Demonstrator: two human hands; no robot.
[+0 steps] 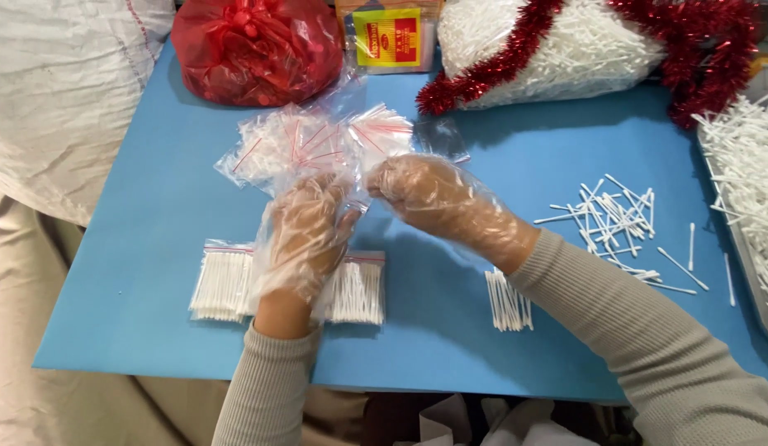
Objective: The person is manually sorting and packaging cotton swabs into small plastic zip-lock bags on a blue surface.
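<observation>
Both my hands wear loose clear plastic gloves over a blue table (450, 330). My left hand (305, 235) and my right hand (429, 198) meet at the near edge of a pile of small clear zip bags with red seal lines (310, 144), and together they pinch one thin bag between their fingertips. Under my left wrist lie filled bags of white cotton swabs (359, 289), side by side. A small loose bundle of swabs (508, 301) rests by my right forearm.
Loose swabs (615, 219) are scattered on the right. A tray heaped with swabs (751, 173) sits at the right edge. At the back stand a red plastic bag (252, 49), a large clear bag of swabs (582, 45) draped with red tinsel (500, 62), and a yellow packet (388, 37).
</observation>
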